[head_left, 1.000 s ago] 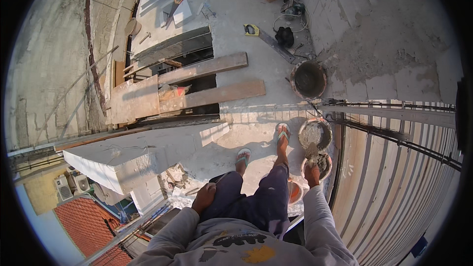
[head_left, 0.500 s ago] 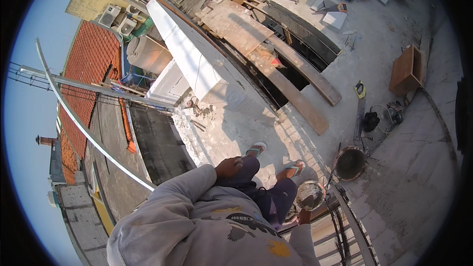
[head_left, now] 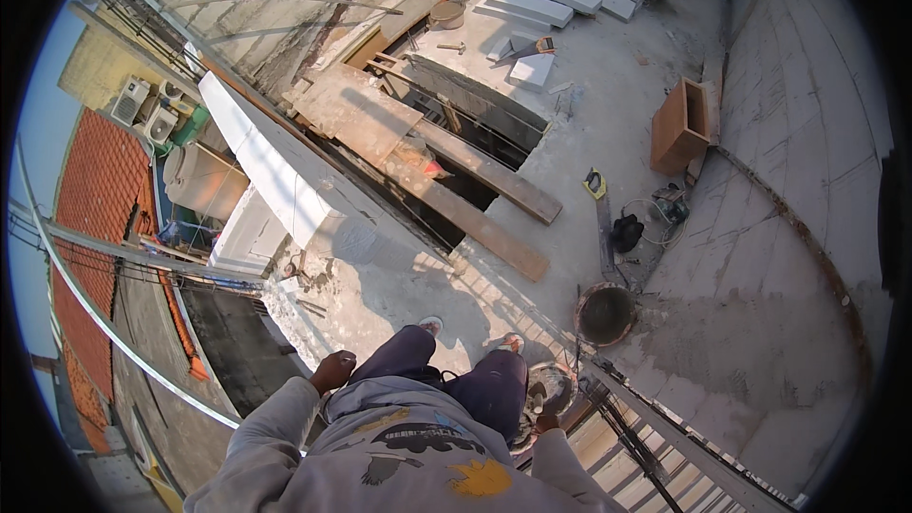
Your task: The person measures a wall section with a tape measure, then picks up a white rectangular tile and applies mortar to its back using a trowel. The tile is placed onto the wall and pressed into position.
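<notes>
Beside the dark purple cloth trousers [head_left: 394,361], the left hand [head_left: 332,372] is curling closed, lying farther outward than half a second ago. Opposite, the right hand [head_left: 548,423] is hanging at the near edge of a round, mortar-smeared bucket [head_left: 573,388]; I cannot tell what it is grasping. Beyond, knees are now hiding more of the pale sandals [head_left: 514,342].

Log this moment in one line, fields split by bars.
left hand: near left thigh, grip unclear | right hand: holding trowel at bucket of grey mix | nearby: wooden planks, yellow-handled saw
</notes>
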`<move>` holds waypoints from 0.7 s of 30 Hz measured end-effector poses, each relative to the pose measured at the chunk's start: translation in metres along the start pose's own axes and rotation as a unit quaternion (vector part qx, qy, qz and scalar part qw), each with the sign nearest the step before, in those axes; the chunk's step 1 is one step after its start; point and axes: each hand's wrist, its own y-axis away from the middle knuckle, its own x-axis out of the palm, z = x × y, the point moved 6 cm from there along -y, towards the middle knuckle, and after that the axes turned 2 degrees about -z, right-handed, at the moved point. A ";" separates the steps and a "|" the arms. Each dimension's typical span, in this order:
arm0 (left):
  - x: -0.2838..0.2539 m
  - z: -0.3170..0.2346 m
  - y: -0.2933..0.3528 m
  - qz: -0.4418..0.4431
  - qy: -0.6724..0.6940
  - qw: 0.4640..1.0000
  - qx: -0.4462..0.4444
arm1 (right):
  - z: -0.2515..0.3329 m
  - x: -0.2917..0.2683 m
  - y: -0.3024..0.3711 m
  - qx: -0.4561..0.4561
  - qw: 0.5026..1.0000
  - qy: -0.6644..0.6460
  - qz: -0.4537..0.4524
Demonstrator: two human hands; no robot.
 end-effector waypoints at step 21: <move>0.070 -0.146 -0.096 0.072 0.262 0.949 -0.158 | -0.109 -0.327 -0.011 -0.141 0.968 -0.152 -0.140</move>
